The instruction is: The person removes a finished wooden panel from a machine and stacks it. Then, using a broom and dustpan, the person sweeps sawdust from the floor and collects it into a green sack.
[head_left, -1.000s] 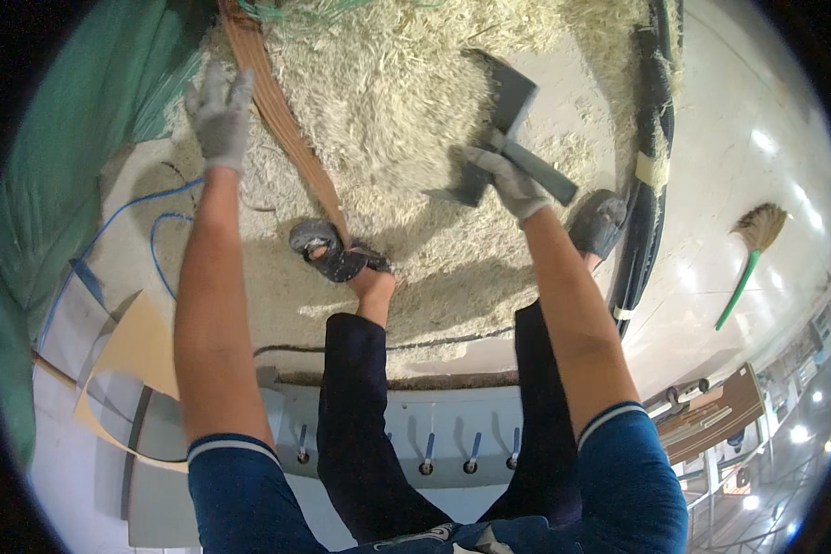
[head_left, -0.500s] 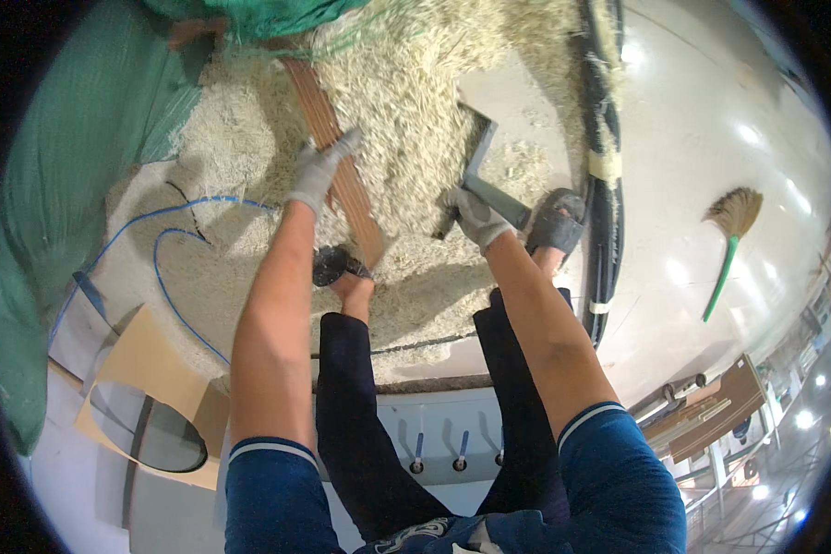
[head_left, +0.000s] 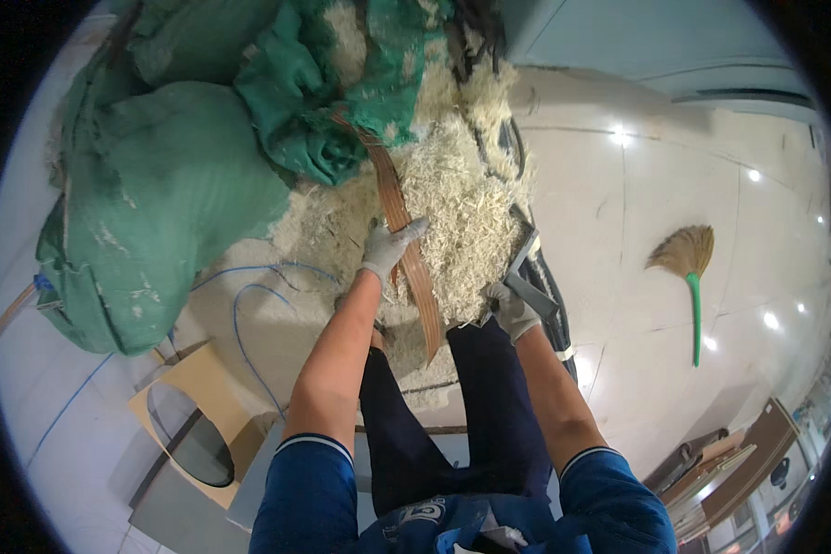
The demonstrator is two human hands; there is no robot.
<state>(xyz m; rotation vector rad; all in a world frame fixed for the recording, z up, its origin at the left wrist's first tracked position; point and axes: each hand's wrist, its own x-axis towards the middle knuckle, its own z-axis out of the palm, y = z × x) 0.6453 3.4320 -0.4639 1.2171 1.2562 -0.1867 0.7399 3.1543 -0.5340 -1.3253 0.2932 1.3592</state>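
My left hand [head_left: 388, 247], in a pale work glove, is closed around a long brown ribbed strap [head_left: 392, 189]. The strap runs from a crumpled green sack [head_left: 291, 92] down past my knees. My right hand [head_left: 511, 309], gloved too, grips a grey angular tool that looks like a dustpan [head_left: 537, 294]; its full shape is hard to make out. Between and beyond my hands lies a heap of pale wood shavings [head_left: 457, 208]. The tool is at the heap's right edge.
A bulging green sack [head_left: 175, 175] stands at the left. Blue hose [head_left: 240, 314] curves over the floor near it, by a tan board with a round hole [head_left: 222, 397]. Black cables [head_left: 547, 277] run right of the heap. A green-handled broom [head_left: 692, 277] lies farther right.
My view has shifted, bringing more of the green sacks and far floor into sight. Both hands keep their holds on the strap and the grey tool.
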